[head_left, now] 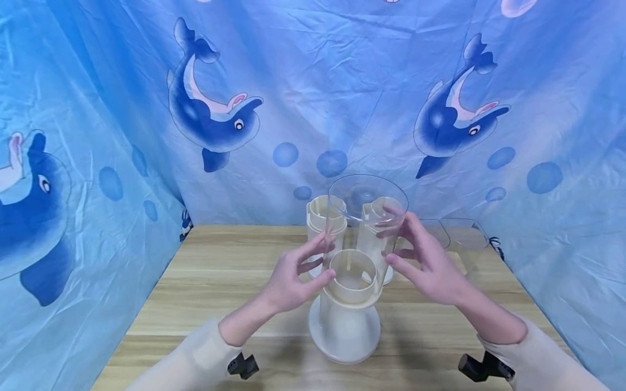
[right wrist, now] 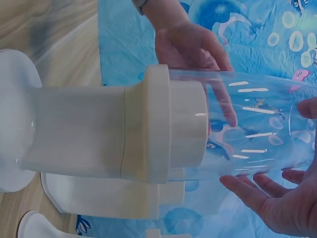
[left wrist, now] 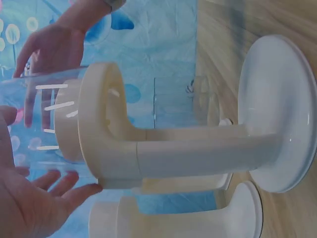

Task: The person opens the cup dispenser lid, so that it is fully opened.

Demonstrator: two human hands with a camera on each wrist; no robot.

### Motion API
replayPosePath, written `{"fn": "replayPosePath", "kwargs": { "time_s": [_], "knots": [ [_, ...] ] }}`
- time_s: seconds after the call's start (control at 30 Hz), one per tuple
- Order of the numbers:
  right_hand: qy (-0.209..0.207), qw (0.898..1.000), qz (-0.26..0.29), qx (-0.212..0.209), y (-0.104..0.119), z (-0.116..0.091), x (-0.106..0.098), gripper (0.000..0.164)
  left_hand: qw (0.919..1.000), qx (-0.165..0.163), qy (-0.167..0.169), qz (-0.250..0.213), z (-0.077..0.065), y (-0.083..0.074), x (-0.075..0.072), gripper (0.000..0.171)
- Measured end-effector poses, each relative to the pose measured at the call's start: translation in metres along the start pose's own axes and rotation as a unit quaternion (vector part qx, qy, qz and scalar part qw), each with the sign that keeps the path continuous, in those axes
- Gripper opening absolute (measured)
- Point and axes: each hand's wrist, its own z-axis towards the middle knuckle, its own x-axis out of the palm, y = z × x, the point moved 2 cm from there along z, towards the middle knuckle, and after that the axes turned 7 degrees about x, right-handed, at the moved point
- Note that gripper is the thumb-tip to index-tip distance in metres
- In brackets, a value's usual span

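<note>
A clear cylinder [head_left: 368, 234] stands upright on the cream ring [head_left: 353, 300] atop a white stand with a round base [head_left: 344, 342]. In the right wrist view the lower end of the cylinder [right wrist: 257, 126] surrounds the raised collar [right wrist: 188, 124] and meets the flange. My left hand [head_left: 295, 278] holds the cylinder from the left, its thumb low near the ring. From the right, my right hand [head_left: 430, 266] holds it with spread, bent fingers, partly seen through the clear wall.
Behind the front stand are two more cream-white stands, one on the left [head_left: 315, 231] and one on the right [head_left: 369, 239]. Clear containers [head_left: 462, 233] lie at the back right beside a small cream piece [head_left: 457, 263]. A blue dolphin-print curtain [head_left: 313, 81] surrounds the wooden table [head_left: 205, 293].
</note>
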Motion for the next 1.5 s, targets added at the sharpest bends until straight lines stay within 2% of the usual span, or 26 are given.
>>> {"fn": "replayPosePath", "kwargs": {
  "time_s": [0.1, 0.23, 0.4, 0.63, 0.97, 1.07, 1.2, 1.3, 1.43, 1.5],
  "knots": [
    [0.012, 1.0, 0.02, -0.009, -0.003, 0.001, -0.001, 0.076, 0.9994, 0.009, -0.013, 0.029, -0.001, 0.0, 0.001, 0.073],
    [0.002, 1.0, 0.027, -0.006, -0.004, 0.0, -0.002, 0.072, 0.9981, 0.032, -0.014, 0.05, 0.0, 0.003, -0.001, 0.077],
    [-0.02, 1.0, 0.004, 0.0, 0.0, -0.006, -0.002, 0.064, 0.9989, 0.043, 0.013, 0.015, 0.004, 0.011, -0.005, 0.082],
    [-0.013, 1.0, 0.009, 0.003, 0.003, -0.007, 0.002, 0.069, 0.9979, 0.05, 0.036, -0.022, 0.005, 0.015, -0.002, 0.078],
    [0.005, 0.999, 0.029, -0.027, -0.005, 0.0, -0.001, 0.063, 0.9994, 0.033, 0.006, 0.01, -0.001, 0.01, 0.002, 0.081],
    [0.004, 0.999, 0.025, -0.03, -0.006, 0.0, -0.004, 0.057, 0.9994, 0.033, 0.007, 0.011, -0.001, 0.012, 0.002, 0.085],
    [0.0, 0.999, 0.02, -0.025, -0.004, -0.003, -0.006, 0.059, 0.9993, 0.034, 0.013, 0.007, 0.001, 0.016, 0.0, 0.09],
    [0.005, 1.0, 0.017, -0.022, -0.002, -0.006, -0.005, 0.06, 0.9992, 0.033, 0.024, 0.003, 0.002, 0.017, 0.0, 0.089],
    [0.009, 1.0, 0.02, -0.019, 0.001, -0.006, -0.003, 0.05, 0.999, 0.028, 0.033, 0.005, 0.002, 0.018, 0.002, 0.086],
    [0.007, 1.0, 0.023, -0.015, 0.001, -0.006, -0.002, 0.05, 0.9991, 0.028, 0.03, 0.011, 0.002, 0.017, 0.003, 0.085]
  ]
}}
